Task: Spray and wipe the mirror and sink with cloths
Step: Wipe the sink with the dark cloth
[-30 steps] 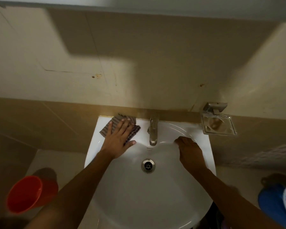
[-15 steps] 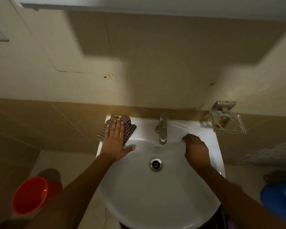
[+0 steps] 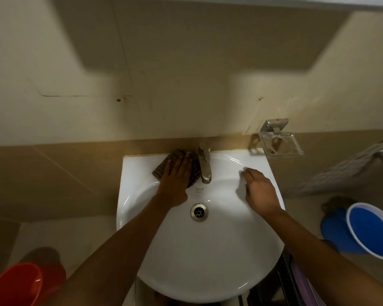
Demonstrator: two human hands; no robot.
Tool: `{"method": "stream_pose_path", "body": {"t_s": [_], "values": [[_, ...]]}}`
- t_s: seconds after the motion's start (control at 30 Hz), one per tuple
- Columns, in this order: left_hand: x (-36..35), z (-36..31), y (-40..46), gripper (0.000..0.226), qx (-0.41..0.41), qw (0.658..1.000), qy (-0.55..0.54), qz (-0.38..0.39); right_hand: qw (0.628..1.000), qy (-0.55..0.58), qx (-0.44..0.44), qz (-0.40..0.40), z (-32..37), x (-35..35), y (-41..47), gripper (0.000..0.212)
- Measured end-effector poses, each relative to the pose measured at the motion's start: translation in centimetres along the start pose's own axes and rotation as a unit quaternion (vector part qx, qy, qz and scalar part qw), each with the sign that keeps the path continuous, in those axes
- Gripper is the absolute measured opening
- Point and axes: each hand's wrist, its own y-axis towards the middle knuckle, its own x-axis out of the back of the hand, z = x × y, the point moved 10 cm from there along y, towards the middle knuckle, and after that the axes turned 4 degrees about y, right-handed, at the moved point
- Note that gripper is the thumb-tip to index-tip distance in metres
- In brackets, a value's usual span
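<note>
while pressing the cloth flat under straight left hand fingers on the sink ledge beside the tap, wiping. right hand loosely curled, empty. next: sweep around the tap base.

A white sink sits against a tan wall, with a metal tap at the back and a round drain in the middle. The left hand lies flat on a dark checked cloth just left of the tap, and the right hand rests on the sink's right rim with its fingers bent. A red bucket and a blue bucket stand on the floor.
</note>
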Motion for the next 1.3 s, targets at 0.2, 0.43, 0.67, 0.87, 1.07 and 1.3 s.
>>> {"method": "stream_pose_path", "body": {"t_s": [0.2,0.43,0.67,0.87,1.07,1.3], "values": [[0.0,-0.5,-1.3,0.094,0.102,0.993,-0.043,-0.029,0.998,-0.034,-0.036,0.032,-3.2,0.3,-1.2,0.071],[-0.7,-5.1,-2.7,0.087,0.123,0.990,-0.066,-0.015,0.999,-0.026,0.011,0.044,-4.8,0.6,-0.8,0.057],[0.3,-10.8,-1.4,0.081,0.107,0.983,-0.140,-0.057,0.996,-0.018,0.074,0.047,-6.1,0.5,-0.4,0.060],[0.9,-11.5,3.6,0.081,0.132,0.982,-0.138,-0.004,0.992,0.004,0.109,0.055,-7.0,0.2,-0.1,0.059],[1.2,-11.5,5.6,0.086,0.251,0.959,-0.129,-0.006,0.990,0.016,0.124,0.065,-7.4,0.0,0.4,0.066],[0.7,-13.8,6.9,0.084,0.174,0.981,-0.088,-0.019,0.992,0.127,0.001,0.015,-11.8,0.9,0.2,0.041]]}}
